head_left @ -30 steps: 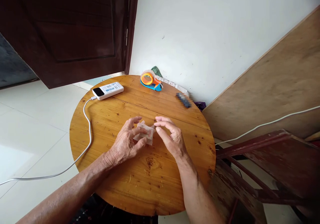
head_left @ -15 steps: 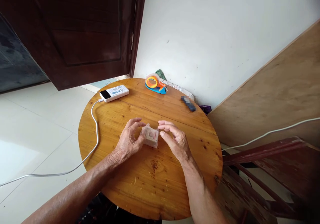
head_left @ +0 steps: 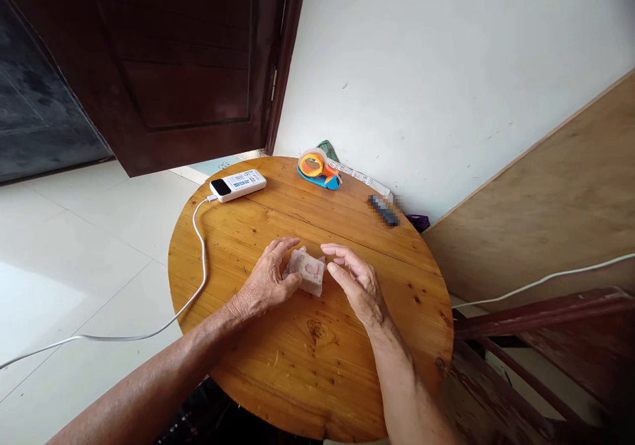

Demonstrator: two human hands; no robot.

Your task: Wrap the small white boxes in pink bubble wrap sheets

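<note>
"One small, pale packet [head_left: 312,272] sits in the middle. What is it lying on?"

"It's on the round wooden surface [head_left: 347,379], between two hands. It looks wrapped in something cloudy, with reddish marks on top."

"Is it longer one way?"

"It looks almost square, so I can't pick a long side for sure."

"Which hand is nearer?"

"The left hand [head_left: 270,281]. The packet is just to the right of it, and the thumb covers a bit of the packet's left side. I can't tell if it presses."

"Is that grip squeezed tight?"

"No, its fingers are bent and spread, not closed around the packet."

"And the right hand [head_left: 362,291]?"

"Its grip is loose too, with nothing in it. The packet is just to the left of its fingertips."

"What's farther out?"

"A white gadget [head_left: 243,184] lies past the left hand, with a white cord [head_left: 205,266] plugged in. An orange and blue tape cutter [head_left: 328,182] stands near the far edge. To its right is a dark thing [head_left: 381,210], too blurry to name. Behind them is a white wall [head_left: 436,88]."
</note>
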